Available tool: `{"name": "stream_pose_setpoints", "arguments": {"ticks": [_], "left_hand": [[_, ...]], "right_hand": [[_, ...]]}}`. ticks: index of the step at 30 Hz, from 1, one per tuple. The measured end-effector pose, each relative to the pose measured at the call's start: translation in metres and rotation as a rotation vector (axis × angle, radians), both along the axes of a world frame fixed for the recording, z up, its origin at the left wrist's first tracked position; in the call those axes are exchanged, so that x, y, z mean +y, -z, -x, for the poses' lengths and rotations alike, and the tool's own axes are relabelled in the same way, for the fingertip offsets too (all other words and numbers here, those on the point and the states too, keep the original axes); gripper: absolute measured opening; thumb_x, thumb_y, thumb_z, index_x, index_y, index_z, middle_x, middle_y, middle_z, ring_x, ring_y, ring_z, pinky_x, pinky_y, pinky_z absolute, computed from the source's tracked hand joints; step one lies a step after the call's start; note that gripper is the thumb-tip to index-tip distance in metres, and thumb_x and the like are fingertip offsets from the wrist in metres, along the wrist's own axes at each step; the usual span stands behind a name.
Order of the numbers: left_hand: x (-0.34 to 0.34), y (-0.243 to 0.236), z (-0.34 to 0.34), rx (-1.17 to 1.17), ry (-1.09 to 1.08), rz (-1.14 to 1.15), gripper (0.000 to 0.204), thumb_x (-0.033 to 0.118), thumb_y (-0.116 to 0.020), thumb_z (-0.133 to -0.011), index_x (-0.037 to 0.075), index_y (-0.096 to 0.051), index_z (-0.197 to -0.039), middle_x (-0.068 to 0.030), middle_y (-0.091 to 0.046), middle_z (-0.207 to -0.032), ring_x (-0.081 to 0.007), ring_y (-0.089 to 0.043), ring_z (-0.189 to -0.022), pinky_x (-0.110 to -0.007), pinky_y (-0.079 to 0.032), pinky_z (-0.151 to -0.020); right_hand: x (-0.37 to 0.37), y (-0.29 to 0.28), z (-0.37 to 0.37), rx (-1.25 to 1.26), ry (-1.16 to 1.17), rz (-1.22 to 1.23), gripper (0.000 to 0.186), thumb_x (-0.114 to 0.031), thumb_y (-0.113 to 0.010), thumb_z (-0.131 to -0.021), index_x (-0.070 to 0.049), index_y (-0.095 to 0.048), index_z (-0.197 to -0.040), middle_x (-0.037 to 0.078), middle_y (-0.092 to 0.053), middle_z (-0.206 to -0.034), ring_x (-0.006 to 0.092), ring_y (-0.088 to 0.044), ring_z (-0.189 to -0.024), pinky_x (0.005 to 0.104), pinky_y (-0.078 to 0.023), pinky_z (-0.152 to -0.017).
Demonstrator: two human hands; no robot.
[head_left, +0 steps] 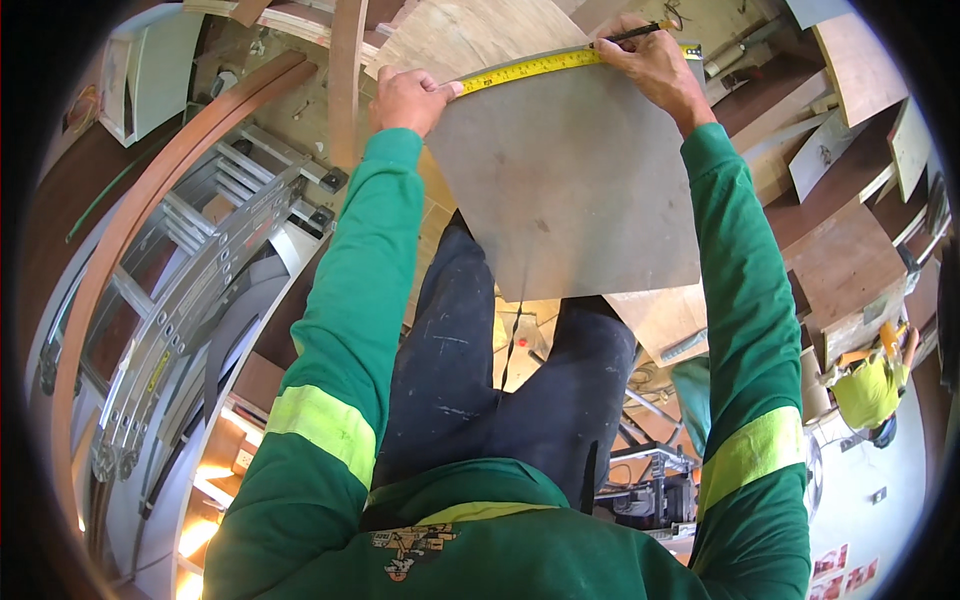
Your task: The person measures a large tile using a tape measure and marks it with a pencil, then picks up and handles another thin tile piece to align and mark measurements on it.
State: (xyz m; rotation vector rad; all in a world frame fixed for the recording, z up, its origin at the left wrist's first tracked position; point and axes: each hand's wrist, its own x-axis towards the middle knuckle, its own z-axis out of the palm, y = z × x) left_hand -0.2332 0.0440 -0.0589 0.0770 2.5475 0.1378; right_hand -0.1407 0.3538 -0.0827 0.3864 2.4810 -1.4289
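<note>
A grey square panel [560,190] lies in front of my legs, with a yellow tape measure [520,68] stretched along its far edge. My left hand [405,100] pinches the tape at the panel's far left corner. Near the far right corner, my right hand [660,75] holds a dark pencil [635,32], its fingers resting on the tape beside the tape's right end.
An aluminium ladder [205,225] and long curved wooden strips [172,160] lie at my left. Wood boards [850,70] are piled behind and at my right. A co-worker in a yellow top [862,390] is at the far right. A metal-framed machine [655,490] stands below right.
</note>
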Motion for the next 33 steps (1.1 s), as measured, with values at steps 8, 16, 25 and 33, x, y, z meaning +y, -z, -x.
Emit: {"name": "stream_pose_setpoints", "arguments": {"ticks": [8, 16, 25, 33], "left_hand": [[0.000, 0.001, -0.001, 0.002, 0.037, -0.019, 0.040, 0.053, -0.080, -0.076, 0.013, -0.070, -0.077, -0.0094, -0.055, -0.111, -0.0298, -0.063, -0.099, -0.043, -0.050, -0.090], [-0.008, 0.000, 0.002, 0.008, 0.049, -0.024, 0.042, 0.053, -0.080, -0.076, 0.012, -0.070, -0.075, -0.0099, -0.055, -0.111, -0.0297, -0.063, -0.098, -0.042, -0.050, -0.089], [-0.011, 0.007, -0.001, 0.064, 0.104, -0.086, 0.045, 0.054, -0.081, -0.074, 0.010, -0.071, -0.076, -0.0115, -0.057, -0.105, -0.0292, -0.063, -0.094, -0.041, -0.052, -0.085], [-0.011, 0.009, -0.001, 0.080, 0.126, -0.084, 0.047, 0.054, -0.082, -0.072, 0.009, -0.072, -0.076, -0.0134, -0.059, -0.102, -0.0289, -0.063, -0.092, -0.040, -0.052, -0.084]], "right_hand": [[0.000, 0.016, -0.004, 0.046, 0.034, -0.019, 0.030, -0.034, -0.064, -0.094, -0.005, -0.072, -0.101, 0.005, -0.069, -0.087, 0.0147, -0.061, -0.082, 0.0306, -0.051, -0.079], [-0.008, -0.021, 0.007, -0.026, 0.106, 0.123, 0.022, -0.023, -0.067, -0.088, -0.002, -0.069, -0.095, 0.007, -0.068, -0.082, 0.0164, -0.062, -0.078, 0.0326, -0.051, -0.072], [-0.010, -0.039, 0.007, -0.046, 0.192, 0.149, 0.024, -0.020, -0.068, -0.085, 0.003, -0.069, -0.091, 0.009, -0.067, -0.077, 0.0167, -0.063, -0.074, 0.0352, -0.052, -0.068], [-0.008, -0.040, 0.005, -0.104, 0.189, 0.092, 0.028, -0.022, -0.068, -0.084, 0.003, -0.070, -0.095, 0.009, -0.068, -0.078, 0.0171, -0.063, -0.073, 0.0350, -0.052, -0.067]]}}
